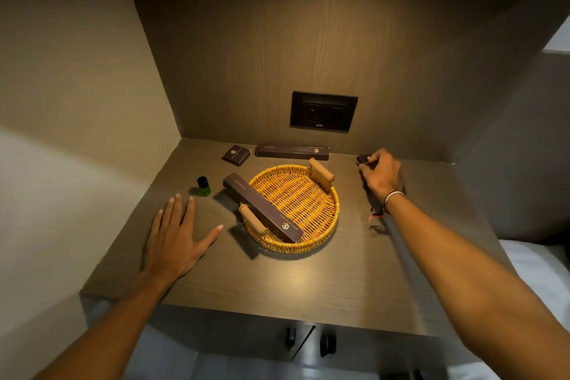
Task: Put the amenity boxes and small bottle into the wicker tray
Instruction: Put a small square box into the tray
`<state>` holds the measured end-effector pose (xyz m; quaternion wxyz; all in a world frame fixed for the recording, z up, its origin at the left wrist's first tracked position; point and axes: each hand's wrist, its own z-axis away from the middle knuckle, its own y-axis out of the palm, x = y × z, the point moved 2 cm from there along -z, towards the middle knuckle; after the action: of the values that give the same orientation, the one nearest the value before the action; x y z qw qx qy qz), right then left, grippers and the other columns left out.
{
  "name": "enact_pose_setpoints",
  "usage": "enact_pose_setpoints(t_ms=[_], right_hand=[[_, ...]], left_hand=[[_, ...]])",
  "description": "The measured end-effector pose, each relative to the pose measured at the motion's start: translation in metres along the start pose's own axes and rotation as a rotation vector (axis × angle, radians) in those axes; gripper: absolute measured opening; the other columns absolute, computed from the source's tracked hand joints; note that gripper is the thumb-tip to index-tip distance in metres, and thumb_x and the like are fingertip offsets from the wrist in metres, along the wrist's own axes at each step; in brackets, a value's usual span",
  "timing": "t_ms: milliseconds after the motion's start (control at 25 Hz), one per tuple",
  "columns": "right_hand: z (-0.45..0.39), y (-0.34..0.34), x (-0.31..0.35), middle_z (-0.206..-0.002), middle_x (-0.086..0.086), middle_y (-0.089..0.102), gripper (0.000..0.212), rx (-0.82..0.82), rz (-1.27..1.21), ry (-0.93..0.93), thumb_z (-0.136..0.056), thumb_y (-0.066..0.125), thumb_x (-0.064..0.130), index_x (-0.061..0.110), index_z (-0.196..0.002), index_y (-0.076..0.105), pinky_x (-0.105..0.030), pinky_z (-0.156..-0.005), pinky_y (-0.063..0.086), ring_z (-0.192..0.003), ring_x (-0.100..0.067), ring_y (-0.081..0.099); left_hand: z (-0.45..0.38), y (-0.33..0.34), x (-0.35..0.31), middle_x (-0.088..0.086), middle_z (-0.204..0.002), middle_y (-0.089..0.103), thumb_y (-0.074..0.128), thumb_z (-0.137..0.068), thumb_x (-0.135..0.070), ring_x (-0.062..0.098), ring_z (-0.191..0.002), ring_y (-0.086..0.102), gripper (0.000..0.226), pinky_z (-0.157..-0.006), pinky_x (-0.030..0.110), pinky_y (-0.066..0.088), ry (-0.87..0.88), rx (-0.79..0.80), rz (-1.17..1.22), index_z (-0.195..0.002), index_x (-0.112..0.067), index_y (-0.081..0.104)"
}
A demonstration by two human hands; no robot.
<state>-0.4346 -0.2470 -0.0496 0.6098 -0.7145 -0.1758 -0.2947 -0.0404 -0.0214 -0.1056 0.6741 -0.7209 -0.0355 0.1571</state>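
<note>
A round wicker tray (320, 225) with two wooden handles sits mid-counter. One long brown amenity box (262, 207) lies slanted across its left rim, one end inside. Another long box (291, 151) lies by the back wall, and a small square box (236, 155) lies to its left. A small green bottle (203, 186) with a black cap stands left of the tray. My right hand (381, 174) is at the back right, fingers closed on a small dark box (362, 159). My left hand (177, 234) rests flat and open on the counter, left of the tray.
The wooden counter (277, 287) sits in a recess with walls at the left and back. A black wall socket (323, 111) is mounted above the back boxes. Cabinet door handles (308, 342) show below the front edge. White bedding (543, 274) lies at the right.
</note>
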Motion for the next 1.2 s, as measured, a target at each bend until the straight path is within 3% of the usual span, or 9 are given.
enact_pose_setpoints(t_ms=[120,240,360,440,800,880,1040,1200], right_hand=[[0.017,-0.010,0.037,-0.112,-0.012,0.065,0.030,-0.038,-0.220,-0.218,-0.083,0.075,0.027,0.017,-0.108,0.062,-0.027,-0.070,0.046,-0.103,-0.025,0.060],[0.048,-0.016,0.082,-0.104,-0.004,0.068,0.031,0.015,-0.285,-0.510,-0.081,0.074,0.031,0.016,-0.106,0.063,-0.028,-0.077,0.053,-0.098,-0.019,0.063],[0.084,-0.003,0.106,-0.093,0.001,0.071,0.035,0.187,-0.032,-0.689,-0.081,0.070,0.044,0.019,-0.104,0.062,-0.031,-0.075,0.057,-0.084,-0.015,0.066],[0.100,0.010,0.106,-0.088,0.001,0.070,0.034,0.206,0.190,-0.746,-0.083,0.066,0.049,0.020,-0.101,0.063,-0.039,-0.077,0.055,-0.080,-0.018,0.065],[0.118,0.024,0.118,-0.098,-0.007,0.069,0.041,0.268,0.447,-0.724,-0.087,0.068,0.050,0.016,-0.109,0.063,-0.039,-0.082,0.053,-0.097,-0.026,0.064],[0.121,0.024,0.121,-0.106,-0.008,0.070,0.046,0.383,0.528,-0.672,-0.083,0.074,0.044,0.015,-0.117,0.061,-0.043,-0.100,0.050,-0.106,-0.028,0.065],[0.125,0.018,0.126,-0.118,-0.007,0.065,0.058,0.645,0.669,-0.517,-0.076,0.083,0.035,0.016,-0.125,0.057,-0.047,-0.095,0.053,-0.110,-0.030,0.063],[0.126,0.012,0.128,-0.122,-0.006,0.061,0.063,0.726,0.789,-0.437,-0.073,0.086,0.033,0.015,-0.126,0.056,-0.047,-0.099,0.049,-0.114,-0.029,0.061]], left_hand=[[0.000,-0.001,-0.001,0.016,-0.167,0.006,0.010,-0.073,-0.090,0.027,-0.154,0.004,0.114,-0.123,0.045,0.004,0.005,-0.001,0.004,-0.157,-0.013,0.008],[0.001,-0.001,-0.002,0.016,-0.167,0.006,0.011,-0.072,-0.090,0.028,-0.154,0.004,0.115,-0.124,0.045,0.004,0.004,-0.001,0.016,-0.157,-0.014,0.008],[0.001,-0.002,-0.001,0.016,-0.166,0.008,0.012,-0.072,-0.090,0.028,-0.154,0.005,0.115,-0.124,0.046,0.007,0.006,-0.003,0.022,-0.157,-0.013,0.010],[0.001,-0.002,-0.001,0.016,-0.166,0.009,0.012,-0.072,-0.090,0.029,-0.154,0.006,0.115,-0.124,0.047,0.008,0.004,-0.006,0.020,-0.157,-0.013,0.011],[0.000,-0.002,-0.001,0.015,-0.167,0.008,0.008,-0.071,-0.091,0.028,-0.154,0.006,0.116,-0.124,0.046,0.006,-0.006,-0.004,0.011,-0.157,-0.014,0.010],[0.000,-0.001,0.000,0.015,-0.166,0.009,0.009,-0.071,-0.091,0.028,-0.154,0.006,0.115,-0.123,0.045,0.006,-0.003,-0.010,0.009,-0.157,-0.015,0.011],[-0.001,0.002,0.002,0.015,-0.166,0.011,0.012,-0.074,-0.090,0.029,-0.154,0.008,0.112,-0.123,0.047,0.008,-0.001,-0.013,0.003,-0.157,-0.015,0.012],[-0.002,0.004,0.005,0.015,-0.166,0.012,0.014,-0.075,-0.090,0.029,-0.154,0.009,0.110,-0.122,0.045,0.007,0.000,-0.012,0.000,-0.157,-0.016,0.012]])
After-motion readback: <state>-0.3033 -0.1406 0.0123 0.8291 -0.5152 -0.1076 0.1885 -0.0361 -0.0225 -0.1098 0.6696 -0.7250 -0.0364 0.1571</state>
